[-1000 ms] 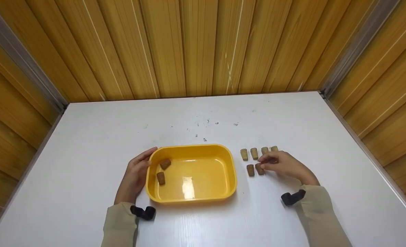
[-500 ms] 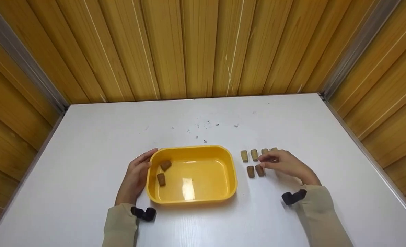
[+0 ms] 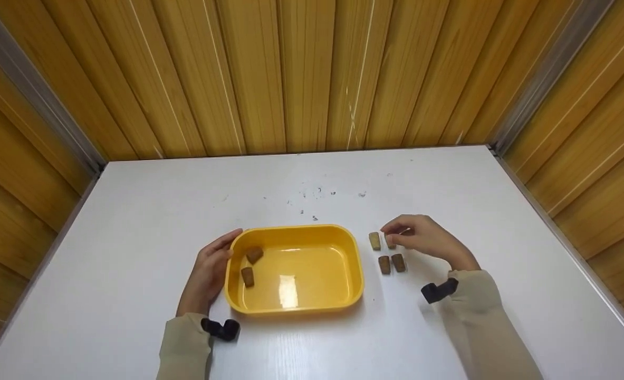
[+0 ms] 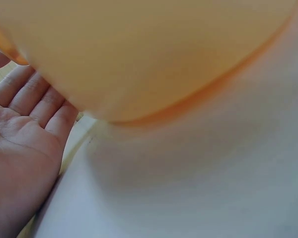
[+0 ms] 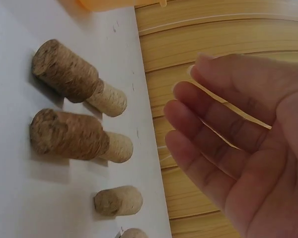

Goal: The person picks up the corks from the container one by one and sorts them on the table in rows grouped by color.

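A yellow plastic tub [image 3: 296, 310] stands on the white table, with two brown corks, a tilted one [image 3: 255, 255] and another [image 3: 247, 276], at its left end. My left hand [image 3: 209, 272] holds the tub's left wall, thumb at the rim and fingers along the outside. To the right of the tub lie two brown corks, one [image 3: 384, 265] beside the other [image 3: 399, 263]. Behind them is a row of tan corks [image 3: 375, 241]. My right hand [image 3: 422, 237] hovers over this row, hiding part of it; in the right wrist view its loosely bent fingers [image 5: 188, 116] hold nothing.
Wood-patterned panels [image 3: 306, 79] close off the back and both sides of the white table [image 3: 132, 221]. Small dark marks [image 3: 317, 195] dot the surface behind the tub. A black wrist camera [image 3: 438, 290] sits at the right sleeve.
My right hand has moved up and left, from beside the brown corks to over the tan row. The left hand and the tub have stayed in place.
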A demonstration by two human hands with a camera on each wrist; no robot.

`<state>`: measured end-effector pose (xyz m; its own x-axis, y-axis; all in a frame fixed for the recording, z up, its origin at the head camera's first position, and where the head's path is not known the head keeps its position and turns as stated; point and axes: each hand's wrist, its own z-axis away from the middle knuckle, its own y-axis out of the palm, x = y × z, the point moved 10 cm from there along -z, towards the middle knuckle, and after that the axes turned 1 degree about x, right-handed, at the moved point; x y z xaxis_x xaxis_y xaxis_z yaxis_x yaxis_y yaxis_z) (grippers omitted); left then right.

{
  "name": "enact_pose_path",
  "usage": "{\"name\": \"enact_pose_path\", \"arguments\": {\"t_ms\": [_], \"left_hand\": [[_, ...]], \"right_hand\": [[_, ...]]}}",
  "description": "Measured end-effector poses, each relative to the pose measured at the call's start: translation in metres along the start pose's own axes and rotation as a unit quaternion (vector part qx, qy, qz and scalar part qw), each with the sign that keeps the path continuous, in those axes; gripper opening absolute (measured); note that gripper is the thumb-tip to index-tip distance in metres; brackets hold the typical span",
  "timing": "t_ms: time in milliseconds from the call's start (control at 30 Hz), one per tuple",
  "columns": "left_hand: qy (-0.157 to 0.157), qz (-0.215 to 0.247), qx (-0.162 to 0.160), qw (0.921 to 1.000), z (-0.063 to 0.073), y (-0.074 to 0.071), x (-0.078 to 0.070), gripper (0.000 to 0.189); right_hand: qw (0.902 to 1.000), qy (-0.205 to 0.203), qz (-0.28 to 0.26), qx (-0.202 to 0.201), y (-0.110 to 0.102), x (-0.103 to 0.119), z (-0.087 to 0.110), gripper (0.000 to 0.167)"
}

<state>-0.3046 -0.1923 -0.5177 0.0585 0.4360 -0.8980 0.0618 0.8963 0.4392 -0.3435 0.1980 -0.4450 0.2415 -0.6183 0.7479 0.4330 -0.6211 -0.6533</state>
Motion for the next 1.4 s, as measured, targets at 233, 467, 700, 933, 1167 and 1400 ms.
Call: {"name": "enact_pose_path", "arguments": {"t_ms": [233, 467, 700, 933, 1167, 1400], "left_hand": [[-0.013, -0.011, -0.010, 0.9998, 0.000, -0.002, 0.001, 0.051], [-0.018, -0.007, -0.010, 0.9998, 0.001, -0.003, 0.002, 0.052], [-0.014, 0.007, -0.003, 0.9999, 0.002, -0.003, 0.000, 0.052], [-0.018, -0.009, 0.000, 0.9998, 0.001, 0.000, 0.000, 0.052], [-0.002, -0.015, 0.007, 0.9999, 0.001, 0.001, -0.002, 0.052], [0.007, -0.017, 0.012, 0.9998, 0.001, 0.002, -0.005, 0.052]], "right_hand": [[0.9984, -0.053, 0.016, 0.011, 0.009, 0.035, -0.014, 0.028], [0.9946, -0.098, 0.026, 0.022, 0.023, 0.070, -0.032, 0.026], [0.9882, -0.140, 0.028, 0.055, 0.042, 0.102, -0.051, 0.026], [0.9809, -0.172, 0.033, 0.086, 0.059, 0.127, -0.066, 0.027], [0.9774, -0.177, 0.046, 0.105, 0.079, 0.143, -0.079, 0.028], [0.9773, -0.157, 0.045, 0.135, 0.106, 0.154, -0.092, 0.031]]}}
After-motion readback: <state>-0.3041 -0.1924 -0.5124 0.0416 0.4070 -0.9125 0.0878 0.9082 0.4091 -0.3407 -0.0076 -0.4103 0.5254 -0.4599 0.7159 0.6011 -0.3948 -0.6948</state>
